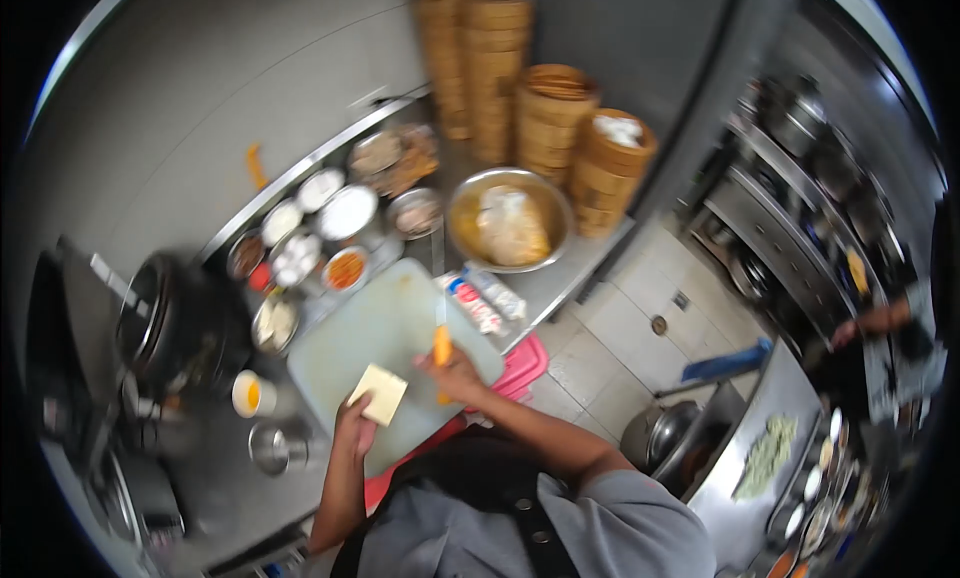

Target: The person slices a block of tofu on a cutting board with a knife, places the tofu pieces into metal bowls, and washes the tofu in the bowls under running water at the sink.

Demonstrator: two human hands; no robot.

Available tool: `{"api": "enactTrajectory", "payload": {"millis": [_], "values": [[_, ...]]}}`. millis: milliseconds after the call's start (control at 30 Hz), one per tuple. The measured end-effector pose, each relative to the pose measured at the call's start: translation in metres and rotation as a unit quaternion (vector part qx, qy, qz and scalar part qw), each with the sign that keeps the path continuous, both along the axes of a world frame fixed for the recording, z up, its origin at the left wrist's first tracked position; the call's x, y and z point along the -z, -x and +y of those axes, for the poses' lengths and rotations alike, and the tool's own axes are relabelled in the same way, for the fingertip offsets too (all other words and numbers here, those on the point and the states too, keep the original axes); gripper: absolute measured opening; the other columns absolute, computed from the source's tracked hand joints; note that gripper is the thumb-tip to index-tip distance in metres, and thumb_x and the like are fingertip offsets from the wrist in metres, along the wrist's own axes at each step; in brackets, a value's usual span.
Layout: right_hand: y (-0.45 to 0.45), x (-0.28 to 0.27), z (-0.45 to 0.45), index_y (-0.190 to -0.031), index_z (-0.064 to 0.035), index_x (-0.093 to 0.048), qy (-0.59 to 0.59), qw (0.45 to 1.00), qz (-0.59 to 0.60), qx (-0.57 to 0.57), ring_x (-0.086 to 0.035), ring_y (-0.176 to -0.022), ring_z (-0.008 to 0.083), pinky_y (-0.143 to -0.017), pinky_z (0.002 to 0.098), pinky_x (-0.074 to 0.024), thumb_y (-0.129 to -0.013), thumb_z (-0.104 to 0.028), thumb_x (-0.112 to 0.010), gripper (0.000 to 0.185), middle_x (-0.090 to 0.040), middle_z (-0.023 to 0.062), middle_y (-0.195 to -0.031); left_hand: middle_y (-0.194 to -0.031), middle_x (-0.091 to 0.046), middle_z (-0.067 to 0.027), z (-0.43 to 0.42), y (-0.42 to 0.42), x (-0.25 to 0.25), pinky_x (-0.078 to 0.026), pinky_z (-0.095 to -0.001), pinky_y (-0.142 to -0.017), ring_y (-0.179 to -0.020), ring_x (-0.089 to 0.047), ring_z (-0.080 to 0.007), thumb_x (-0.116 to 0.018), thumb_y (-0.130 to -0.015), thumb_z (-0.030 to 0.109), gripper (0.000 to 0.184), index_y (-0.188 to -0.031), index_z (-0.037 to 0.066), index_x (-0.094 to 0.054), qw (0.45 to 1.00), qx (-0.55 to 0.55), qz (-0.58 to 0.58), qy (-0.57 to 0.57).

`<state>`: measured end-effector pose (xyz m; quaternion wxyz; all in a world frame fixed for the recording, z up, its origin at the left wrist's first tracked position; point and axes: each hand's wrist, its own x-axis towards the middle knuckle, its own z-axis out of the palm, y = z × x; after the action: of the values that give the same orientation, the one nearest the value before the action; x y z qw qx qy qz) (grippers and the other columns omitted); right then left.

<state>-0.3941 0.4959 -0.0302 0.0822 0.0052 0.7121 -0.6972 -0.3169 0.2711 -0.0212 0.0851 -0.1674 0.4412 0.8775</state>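
My left hand (358, 426) is closed on the edge of a square, pale-yellow dough wrapper (380, 394); whether it is one sheet or a stack I cannot tell. In my right hand (458, 378), fingers wrapped round it, is an orange-handled tool (442, 344). Its long, thin metal blade points away from me, seen nearly edge-on. Both hands are above the near part of a pale cutting board (345, 328). Beyond the board stand a bowl of chopped orange filling (346, 269) and a bowl of pinkish filling (416, 214).
Several ingredient bowls, including white powder (348, 212), line the back. A large steel bowl (462, 253) holds a bagged mass. Bamboo steamers (555, 128) rise behind it. A cup (246, 394) and black pot (180, 328) stand left. Another person's arm (880, 320) shows at far right.
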Motion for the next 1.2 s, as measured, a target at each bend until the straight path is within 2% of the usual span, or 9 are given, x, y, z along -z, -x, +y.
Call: {"api": "enactTrajectory", "payload": {"millis": [100, 233, 400, 700, 833, 933, 1033, 1133, 1200], "values": [[0.006, -0.001, 0.034, -0.095, -0.0077, -0.059, -0.001, 0.992, 0.124, 0.004, -0.056, -0.073, 0.0095, -0.065, 0.0276, -0.0474, -0.089, -0.026, -0.071, 0.023, -0.059, -0.0012, -0.08, -0.12, -0.061, -0.0142, -0.001, 0.014, -0.015, -0.05, -0.0363, -0.094, -0.111, -0.06, -0.0231, -0.07, -0.083, 0.004, 0.049, -0.127, -0.003, -0.051, 0.99, -0.056, 0.0, 0.133], [0.0, -0.037, 0.077, -0.113, -0.0013, -0.055, -0.183, 0.969, 0.149, 0.075, -0.056, -0.092, 0.0208, -0.082, 0.0342, -0.0467, -0.094, -0.029, -0.061, 0.034, -0.058, 0.01, -0.096, -0.107, -0.067, -0.0103, -0.027, 0.037, -0.018, -0.051, -0.0332, -0.089, -0.099, -0.065, -0.0192, -0.078, -0.077, 0.006, 0.046, -0.118, -0.002, -0.058, 0.957, -0.042, 0.017, 0.287], [-0.026, -0.05, 0.09, -0.121, 0.0006, -0.047, -0.081, 0.981, 0.08, 0.159, -0.056, -0.079, 0.0171, -0.072, 0.0299, -0.0485, -0.098, -0.025, -0.055, 0.035, -0.055, 0.0086, -0.09, -0.105, -0.068, -0.0085, -0.036, 0.055, -0.023, -0.05, -0.0307, -0.087, -0.096, -0.065, -0.0172, -0.082, -0.073, 0.01, 0.048, -0.115, 0.0, -0.06, 0.94, 0.035, 0.004, 0.338], [-0.042, -0.067, 0.084, -0.109, -0.0017, -0.053, 0.023, 0.996, 0.085, -0.022, -0.049, -0.058, 0.0064, -0.052, 0.0225, -0.0416, -0.097, -0.019, -0.053, 0.021, -0.054, 0.0019, -0.073, -0.115, -0.063, -0.0047, -0.059, 0.073, -0.037, -0.046, -0.0309, -0.096, -0.107, -0.058, -0.0158, -0.078, -0.068, 0.001, 0.061, -0.125, 0.005, -0.057, 0.874, 0.317, 0.105, 0.354], [-0.046, -0.087, 0.072, -0.105, -0.0026, -0.053, -0.035, 0.988, -0.068, -0.133, -0.049, -0.055, 0.0089, -0.051, 0.0242, -0.0422, -0.097, -0.017, -0.052, 0.017, -0.054, 0.0024, -0.071, -0.12, -0.061, -0.0055, -0.079, 0.085, -0.032, -0.044, -0.033, -0.099, -0.112, -0.056, -0.0178, -0.075, -0.064, 0.001, 0.062, -0.123, 0.009, -0.06, 0.818, 0.393, 0.115, 0.404], [-0.05, -0.094, 0.059, -0.107, -0.0021, -0.054, -0.059, 0.983, -0.072, -0.16, -0.046, -0.055, 0.0082, -0.051, 0.0237, -0.0406, -0.096, -0.019, -0.053, 0.02, -0.052, 0.0011, -0.069, -0.127, -0.056, -0.0064, -0.091, 0.085, -0.022, -0.041, -0.0322, -0.101, -0.118, -0.052, -0.0182, -0.074, -0.063, 0.002, 0.069, -0.129, 0.01, -0.056, 0.792, 0.384, 0.179, 0.44], [-0.048, -0.088, 0.052, -0.115, 0.0007, -0.054, -0.163, 0.969, 0.046, -0.18, -0.056, -0.06, 0.0155, -0.055, 0.0292, -0.0458, -0.096, -0.021, -0.055, 0.029, -0.059, 0.0067, -0.073, -0.132, -0.051, -0.0063, -0.087, 0.07, -0.033, -0.038, -0.0321, -0.103, -0.123, -0.048, -0.0198, -0.072, -0.064, 0.004, 0.075, -0.135, 0.012, -0.049, 0.83, 0.346, 0.096, 0.426], [-0.045, -0.098, 0.043, -0.116, 0.0002, -0.054, -0.3, 0.92, 0.129, -0.214, -0.066, -0.07, 0.0341, -0.063, 0.0404, -0.0509, -0.096, -0.022, -0.057, 0.03, -0.065, 0.0194, -0.08, -0.126, -0.053, -0.0056, -0.086, 0.039, -0.015, -0.039, -0.0325, -0.101, -0.12, -0.049, -0.0203, -0.069, -0.066, 0.004, 0.074, -0.135, 0.011, -0.045, 0.853, 0.143, 0.119, 0.488], [-0.044, -0.099, 0.039, -0.116, -0.0012, -0.054, -0.383, 0.88, 0.144, -0.243, -0.066, -0.074, 0.0388, -0.064, 0.0428, -0.0512, -0.095, -0.023, -0.057, 0.03, -0.066, 0.0223, -0.082, -0.111, -0.054, -0.0048, -0.069, 0.015, -0.01, -0.044, -0.0314, -0.09, -0.107, -0.054, -0.0192, -0.07, -0.069, 0.005, 0.048, -0.114, 0.011, -0.056, 0.857, -0.038, 0.111, 0.501]]}}
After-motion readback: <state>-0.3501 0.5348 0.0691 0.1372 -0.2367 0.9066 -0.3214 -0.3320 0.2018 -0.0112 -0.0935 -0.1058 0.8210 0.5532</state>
